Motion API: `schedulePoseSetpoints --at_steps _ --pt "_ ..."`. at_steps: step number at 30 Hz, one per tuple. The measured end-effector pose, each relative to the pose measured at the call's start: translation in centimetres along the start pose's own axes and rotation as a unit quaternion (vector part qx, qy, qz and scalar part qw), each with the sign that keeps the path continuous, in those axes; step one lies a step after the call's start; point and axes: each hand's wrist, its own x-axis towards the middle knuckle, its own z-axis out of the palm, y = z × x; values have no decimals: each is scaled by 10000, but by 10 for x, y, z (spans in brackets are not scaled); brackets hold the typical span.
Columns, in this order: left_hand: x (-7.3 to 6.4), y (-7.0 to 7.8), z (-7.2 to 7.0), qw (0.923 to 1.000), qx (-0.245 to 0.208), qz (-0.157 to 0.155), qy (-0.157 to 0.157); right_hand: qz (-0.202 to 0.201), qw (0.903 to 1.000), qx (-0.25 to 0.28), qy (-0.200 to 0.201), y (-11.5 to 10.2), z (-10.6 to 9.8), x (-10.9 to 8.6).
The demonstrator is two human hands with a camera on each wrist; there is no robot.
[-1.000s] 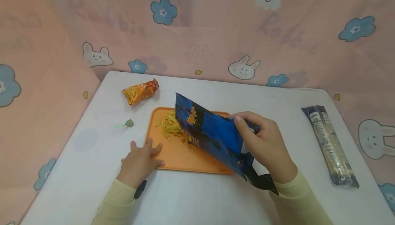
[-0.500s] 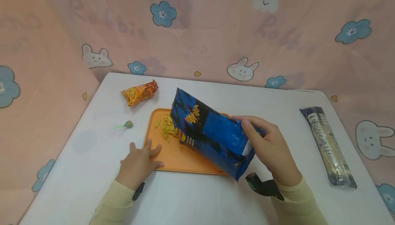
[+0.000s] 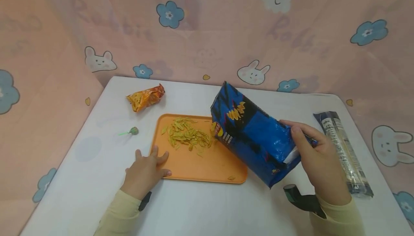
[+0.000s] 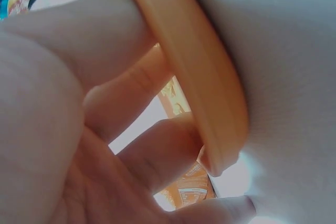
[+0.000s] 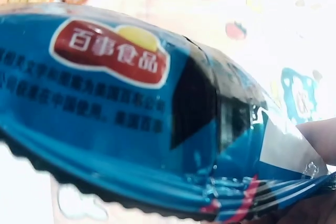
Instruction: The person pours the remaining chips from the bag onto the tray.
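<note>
My right hand (image 3: 320, 160) grips a blue crisp bag (image 3: 255, 135) by its right end, thumb on the front. The bag is tilted over the right side of an orange tray (image 3: 194, 167), its left end by the crisps. Its printed bottom fills much of the right wrist view. Yellow crisp pieces (image 3: 189, 135) lie heaped in the tray's back left part, and a single piece (image 3: 231, 177) lies near its front right. My left hand (image 3: 145, 171) rests with spread fingers on the tray's front left corner. In the left wrist view its fingers (image 4: 163, 150) touch the tray's rim (image 4: 199, 72).
An orange snack bag (image 3: 147, 98) lies behind the tray at the back left. A lollipop (image 3: 133, 131) with a green stick is left of the tray. A long clear-and-dark packet (image 3: 344, 149) lies at the right, partly behind my right hand. Patterned pink cloth (image 3: 207, 31) borders the white table.
My right hand has drawn the crisp bag to the right and turned its front more into view, uncovering more crisps on the tray. My left hand has stayed at the tray's corner.
</note>
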Motion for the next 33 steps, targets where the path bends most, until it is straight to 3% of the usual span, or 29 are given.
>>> schedulePoseSetpoints --at_steps 7,13,16,19,24,28,33 --pt "0 -1 1 10000 34 27 67 407 9915 -330 1190 9 -24 -4" --pt "-1 -1 0 10000 -15 44 88 730 9721 -597 2148 18 -31 -4" --pt "-1 -1 0 9999 -32 69 107 323 9620 -1065 2493 25 -30 -4" --pt "0 -1 0 9999 -24 84 102 -437 9490 -1595 2685 35 -27 -5" --pt "0 -1 0 10000 -15 50 49 -1575 9212 -2352 2669 52 -15 -7" --pt "0 -1 1 10000 -27 52 51 -2386 9004 -2829 2288 69 -1 -6" --pt "0 -2 0 10000 -18 70 67 -2629 9008 -3079 1567 86 21 -11"
